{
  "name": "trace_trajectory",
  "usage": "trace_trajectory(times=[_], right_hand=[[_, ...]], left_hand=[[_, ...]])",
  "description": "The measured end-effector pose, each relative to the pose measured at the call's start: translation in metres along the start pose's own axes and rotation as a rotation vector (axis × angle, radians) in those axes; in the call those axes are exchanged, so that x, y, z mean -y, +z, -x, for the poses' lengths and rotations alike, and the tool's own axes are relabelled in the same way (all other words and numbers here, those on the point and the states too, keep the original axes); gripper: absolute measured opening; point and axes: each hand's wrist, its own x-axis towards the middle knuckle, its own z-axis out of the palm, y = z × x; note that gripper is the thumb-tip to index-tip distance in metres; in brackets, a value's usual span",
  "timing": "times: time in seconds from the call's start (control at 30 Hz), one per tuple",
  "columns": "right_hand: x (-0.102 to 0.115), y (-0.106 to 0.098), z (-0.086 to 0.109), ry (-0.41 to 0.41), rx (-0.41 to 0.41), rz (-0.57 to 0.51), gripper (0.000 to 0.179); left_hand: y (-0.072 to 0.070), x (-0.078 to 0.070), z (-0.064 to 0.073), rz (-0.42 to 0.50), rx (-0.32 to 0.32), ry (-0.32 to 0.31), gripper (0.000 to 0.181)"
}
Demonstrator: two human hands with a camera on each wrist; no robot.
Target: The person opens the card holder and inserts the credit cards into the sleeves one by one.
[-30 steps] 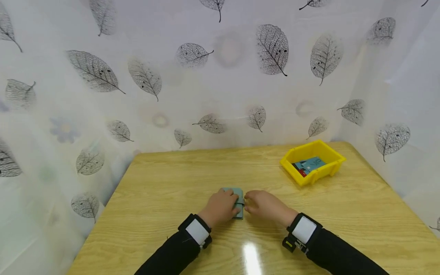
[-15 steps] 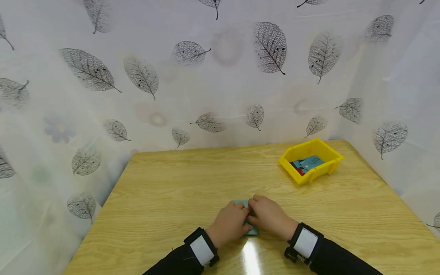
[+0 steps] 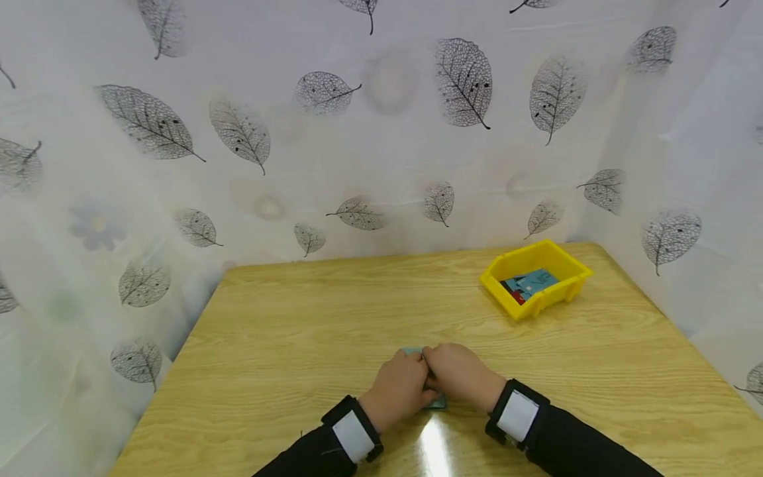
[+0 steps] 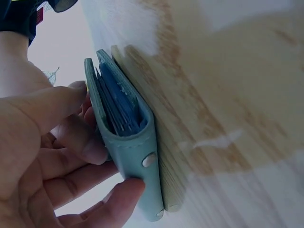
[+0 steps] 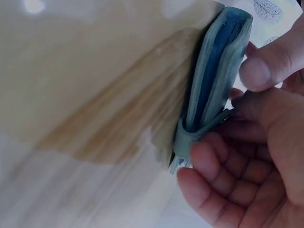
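A pale teal card holder [image 3: 439, 402] lies on the table, mostly hidden under both hands in the head view. Blue card sleeves show between its covers in the left wrist view, where metal studs dot the spine [image 4: 153, 190]. My left hand [image 3: 401, 389] holds the card holder from the left, thumb at the cover and a fingertip on the spine. From the right, my right hand [image 3: 461, 376] pinches the end of the closing strap [image 5: 216, 122] between thumb and finger. That strap wraps round the open edge of the covers.
At the back right of the wooden table [image 3: 310, 305] stands a yellow bin [image 3: 507, 301] with several cards [image 3: 536, 281] inside. A white curtain with leaf prints [image 3: 387, 132] hangs behind and along the sides.
The card holder and left hand have come nearer and to the right. My right hand has moved in from beside the card holder to its strap.
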Motion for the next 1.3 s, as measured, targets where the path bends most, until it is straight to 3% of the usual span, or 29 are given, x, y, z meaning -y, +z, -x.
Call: trace_trajectory(times=[0.2,0.3,0.4,0.57,0.8,1.0,1.3], right_hand=[[0.0,0.001,-0.004,-0.003,-0.11,0.167,0.026],[-0.001,0.001,-0.006,0.027,-0.086,0.174,0.036],[-0.004,0.001,-0.008,0.04,-0.03,0.118,0.045],[-0.004,-0.003,-0.01,0.054,0.025,0.041,0.043],[-0.006,-0.003,-0.012,0.129,0.072,-0.072,0.045],[-0.004,-0.005,-0.011,0.165,0.07,-0.061,0.043],[-0.003,-0.004,-0.012,0.146,0.02,-0.035,0.046]], left_hand=[[0.006,0.007,-0.009,-0.028,-0.117,0.013,0.024],[0.006,0.01,-0.014,-0.015,-0.139,0.018,0.025],[0.006,0.009,-0.015,-0.007,-0.13,0.016,0.029],[0.005,0.009,-0.016,0.007,-0.121,-0.008,0.032],[-0.001,0.01,-0.016,0.058,-0.047,-0.05,0.039],[-0.003,0.009,-0.015,0.077,-0.051,-0.041,0.035],[-0.005,0.01,-0.014,0.056,-0.076,-0.045,0.033]])
